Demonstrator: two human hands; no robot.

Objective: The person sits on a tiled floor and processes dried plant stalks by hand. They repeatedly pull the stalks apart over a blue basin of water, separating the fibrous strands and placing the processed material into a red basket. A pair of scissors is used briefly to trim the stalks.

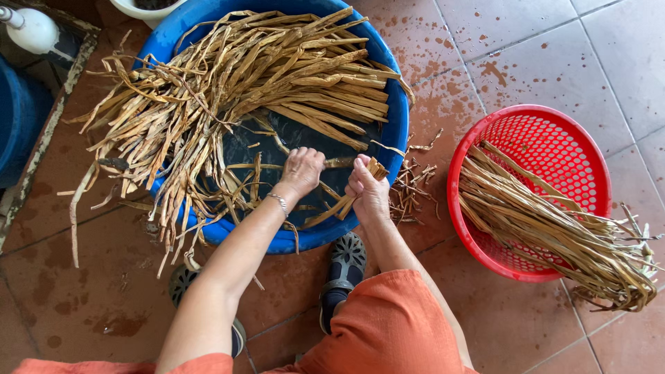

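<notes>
Both hands [299, 170] [367, 187] grip one strip [339, 163], its middle hidden by fingers.

One big blue tub [395, 118] sits at twelve o'clock, holding brown plant strips [277, 76] too many to count. One red mesh basket [478, 138] sits at three o'clock, with one bundle of the same strips [547, 228] lying across it, again too many to number. Two hands work at the centre: the left hand [302, 170] and the right hand [367, 190]. One bracelet [280, 203] circles the left wrist. Two dark sandals [344, 266] show at six o'clock. One white bottle [31, 29] stands at ten o'clock. One small heap of trimmed scraps [410, 188] lies between tub and basket.
</notes>
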